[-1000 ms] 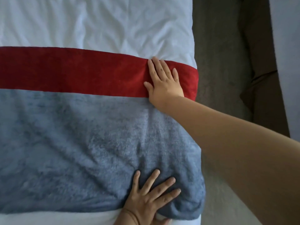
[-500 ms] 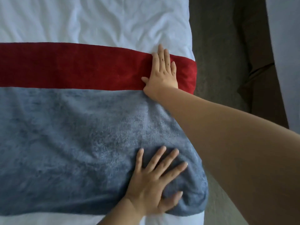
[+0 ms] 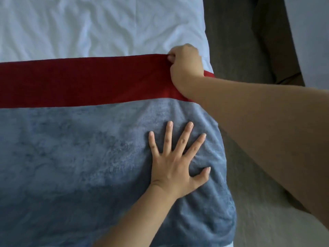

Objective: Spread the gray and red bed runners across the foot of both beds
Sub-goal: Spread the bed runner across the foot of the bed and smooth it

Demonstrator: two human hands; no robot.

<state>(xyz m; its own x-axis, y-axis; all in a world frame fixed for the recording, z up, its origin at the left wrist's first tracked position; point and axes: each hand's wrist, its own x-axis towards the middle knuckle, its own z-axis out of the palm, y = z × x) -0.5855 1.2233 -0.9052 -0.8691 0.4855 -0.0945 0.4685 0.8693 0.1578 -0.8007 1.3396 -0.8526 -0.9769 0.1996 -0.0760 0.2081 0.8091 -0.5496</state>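
A bed runner lies across a white bed (image 3: 99, 27), with a red band (image 3: 85, 81) on its far side and a wide gray band (image 3: 74, 163) nearer me. My left hand (image 3: 178, 163) lies flat on the gray band near the bed's right edge, fingers spread. My right hand (image 3: 185, 66) reaches over to the far edge of the red band by the right side of the bed, its fingers curled and pinching that edge. The runner's right end drapes over the side of the mattress.
A gray carpeted aisle (image 3: 231, 41) runs along the right of the bed. The white side of a second bed (image 3: 309, 32) shows at the top right, with a brown bed skirt (image 3: 274, 43) below it.
My right hand slid up from lying flat on the red band to its far edge and curled shut on it. My left hand moved farther up onto the gray band.
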